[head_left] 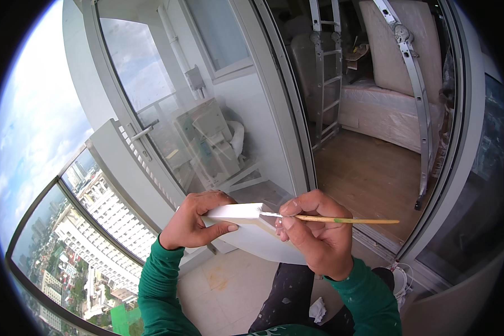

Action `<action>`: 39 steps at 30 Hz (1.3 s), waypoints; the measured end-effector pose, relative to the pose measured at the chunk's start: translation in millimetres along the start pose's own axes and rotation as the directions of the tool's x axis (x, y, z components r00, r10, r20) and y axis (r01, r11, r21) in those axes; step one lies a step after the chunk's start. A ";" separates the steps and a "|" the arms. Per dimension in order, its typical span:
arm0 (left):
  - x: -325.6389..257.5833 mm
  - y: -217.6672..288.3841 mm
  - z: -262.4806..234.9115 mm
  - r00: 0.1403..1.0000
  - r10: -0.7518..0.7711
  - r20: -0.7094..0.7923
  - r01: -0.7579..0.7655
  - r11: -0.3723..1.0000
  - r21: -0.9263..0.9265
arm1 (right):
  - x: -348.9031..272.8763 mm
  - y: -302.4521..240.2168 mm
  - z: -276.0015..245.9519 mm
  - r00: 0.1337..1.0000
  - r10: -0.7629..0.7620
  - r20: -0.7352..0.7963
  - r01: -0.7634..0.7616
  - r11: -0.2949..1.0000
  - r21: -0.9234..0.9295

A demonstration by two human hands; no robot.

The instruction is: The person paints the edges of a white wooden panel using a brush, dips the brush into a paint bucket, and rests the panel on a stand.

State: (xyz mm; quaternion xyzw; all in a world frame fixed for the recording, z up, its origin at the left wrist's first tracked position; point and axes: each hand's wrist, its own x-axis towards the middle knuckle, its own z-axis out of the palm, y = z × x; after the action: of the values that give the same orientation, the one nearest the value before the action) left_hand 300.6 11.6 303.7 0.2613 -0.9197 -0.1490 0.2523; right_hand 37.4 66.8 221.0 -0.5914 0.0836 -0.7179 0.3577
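My left hand (199, 221) grips a white board (263, 245) by its left end, thumb on the near side and fingers over the top. The board's narrow edge (235, 211) faces up and looks white, while a tan strip shows along its right-hand edge. Between the thumb and fingers of my right hand (316, 232) is a thin paintbrush (353, 220) with a yellowish wooden handle pointing right. Its white-coated tip touches the corner of the board's edge. Part of the board's right side is hidden behind my right hand.
A dark balcony railing (89, 210) runs along the left, high above city buildings. Ahead stands a glass door with a handle (144, 130). Through the doorway at right are a folding ladder (423, 106) and plastic-wrapped furniture (381, 112). Crumpled white paper (317, 309) and a white bucket (399, 280) sit below.
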 end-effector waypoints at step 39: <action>11.8 6.8 6.1 1.000 0.012 0.005 -0.012 1.000 0.000 | -6.6 -10.5 -16.4 0.974 -0.162 -0.160 0.144 0.983 -0.117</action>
State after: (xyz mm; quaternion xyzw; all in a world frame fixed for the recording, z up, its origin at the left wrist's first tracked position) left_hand 285.8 11.5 305.9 0.2556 -0.9219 -0.1481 0.2507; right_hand 18.5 73.6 216.8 -0.5511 0.1051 -0.7854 0.2615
